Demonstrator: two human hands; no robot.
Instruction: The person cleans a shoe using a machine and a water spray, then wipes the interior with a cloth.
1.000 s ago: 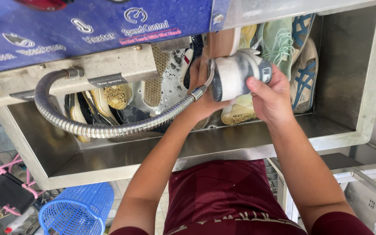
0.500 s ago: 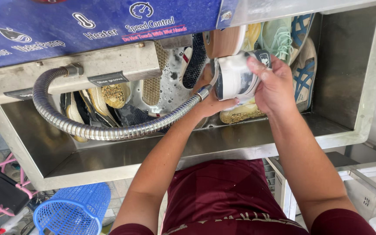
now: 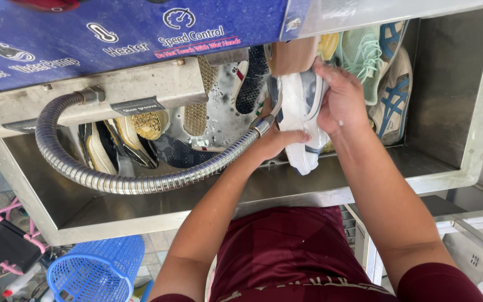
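Observation:
A white sneaker [image 3: 300,120] is held over a steel sink basin [image 3: 331,184], pressed against a round tan brush head [image 3: 292,55] under the machine's panel. My right hand [image 3: 339,98] grips the shoe from the right side. My left hand [image 3: 275,140] clasps the shoe's left edge together with the nozzle end of a flexible metal hose [image 3: 141,179]. The hose loops from a fitting at the left down and across to my left hand.
Several shoes lie in the basin: a mint-green one [image 3: 364,56] and a beige-and-blue one [image 3: 395,95] at the right, dark and yellow ones [image 3: 124,145] at the left. A blue control panel [image 3: 129,33] overhangs the sink. A blue plastic basket [image 3: 96,271] stands on the floor.
The shoe has been turned from lying sideways to standing more upright against the brush. Both hands shifted with it, and the view moved slightly closer.

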